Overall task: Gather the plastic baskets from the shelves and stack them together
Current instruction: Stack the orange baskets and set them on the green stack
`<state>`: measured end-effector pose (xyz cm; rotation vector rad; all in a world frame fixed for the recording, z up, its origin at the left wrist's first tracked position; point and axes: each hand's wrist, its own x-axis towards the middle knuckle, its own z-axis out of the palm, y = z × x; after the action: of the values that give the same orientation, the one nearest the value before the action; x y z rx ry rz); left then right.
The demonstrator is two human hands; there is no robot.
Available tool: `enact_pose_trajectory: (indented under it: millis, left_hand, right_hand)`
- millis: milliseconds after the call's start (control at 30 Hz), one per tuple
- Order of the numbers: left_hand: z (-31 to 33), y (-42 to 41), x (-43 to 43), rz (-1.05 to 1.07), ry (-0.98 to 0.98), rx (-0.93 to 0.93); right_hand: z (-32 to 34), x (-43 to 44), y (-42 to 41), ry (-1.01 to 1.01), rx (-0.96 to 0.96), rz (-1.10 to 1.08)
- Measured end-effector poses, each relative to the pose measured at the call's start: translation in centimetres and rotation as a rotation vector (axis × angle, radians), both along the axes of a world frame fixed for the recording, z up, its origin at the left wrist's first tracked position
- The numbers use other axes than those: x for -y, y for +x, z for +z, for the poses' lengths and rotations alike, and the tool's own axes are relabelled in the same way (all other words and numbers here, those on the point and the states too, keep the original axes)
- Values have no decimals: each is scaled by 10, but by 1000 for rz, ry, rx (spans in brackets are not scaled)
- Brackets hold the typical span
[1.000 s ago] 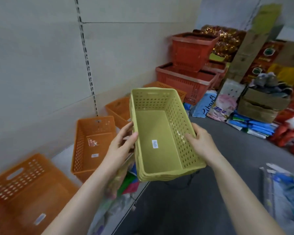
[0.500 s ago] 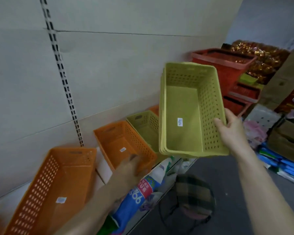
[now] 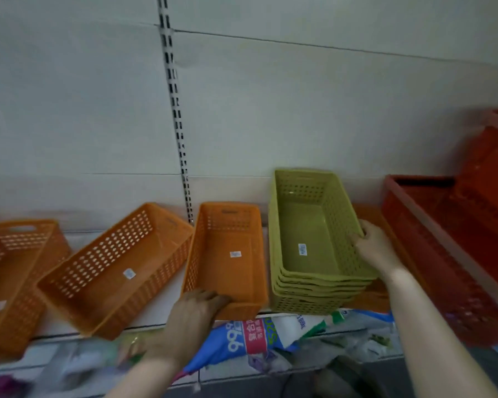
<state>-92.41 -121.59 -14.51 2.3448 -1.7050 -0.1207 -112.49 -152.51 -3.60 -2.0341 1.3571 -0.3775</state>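
Note:
A stack of several nested green perforated baskets [image 3: 311, 242] rests on the white shelf [image 3: 161, 311], right of centre. My right hand [image 3: 374, 248] grips the right rim of the top green basket. Beside the stack, an orange basket [image 3: 227, 259] stands on the shelf, and my left hand [image 3: 196, 314] closes over its near rim. Further left lies a tilted orange basket [image 3: 118, 268], and another orange basket [image 3: 15, 271] is at the far left edge. A further orange basket [image 3: 371, 294] shows partly behind the green stack on the right.
Large red crates [image 3: 454, 248] fill the shelf at the right. Below the shelf edge lie plastic bags and a blue, red and white packet [image 3: 250, 334]. A slotted metal upright [image 3: 176, 110] runs down the white back wall.
The green baskets have come down from mid-air onto another green basket on the shelf, still in my right hand. My left hand has reached forward and taken the near rim of the orange basket.

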Motion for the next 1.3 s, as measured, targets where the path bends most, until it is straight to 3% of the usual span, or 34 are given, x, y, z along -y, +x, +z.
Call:
enact_pose_trajectory:
  millis: [300, 467, 533, 600, 667, 733, 800, 900, 1033, 1133, 1200, 1300]
  left_hand:
    - [14, -14, -6, 104, -64, 114]
    - [21, -9, -17, 125, -79, 102]
    - [28, 1, -23, 186, -133, 66]
    - [35, 21, -33, 307, -197, 47]
    - [36, 47, -49, 419, -205, 97]
    - [32, 73, -71, 538, -112, 112]
    - [31, 89, -94, 595, -12, 77]
    - [33, 95, -123, 558, 175, 10]
    - [27, 88, -143, 408, 294, -9]
    - [22, 76, -136, 290, 228, -138]
    - [21, 77, -135, 218, 67, -25]
    - [16, 100, -144, 411, -56, 71]
  right_hand:
    - [-21, 22, 12, -189, -376, 52]
    - [-11, 5, 16, -194, -455, 13]
    - [-2, -16, 22, -333, -404, 25]
    - [6, -54, 39, -577, -200, 107]
    - [6, -105, 67, -652, 1, 235]
    - [-13, -152, 95, -569, 37, 377]
    - [-44, -179, 117, -452, -103, 441]
    - [-72, -190, 133, -184, -424, 321]
    - [-76, -188, 144, -152, -333, 105]
    - [-73, -182, 157, -43, -300, 49]
    - [-67, -188, 160, -16, -284, 53]
    - [-39, -202, 159, -133, -178, 20]
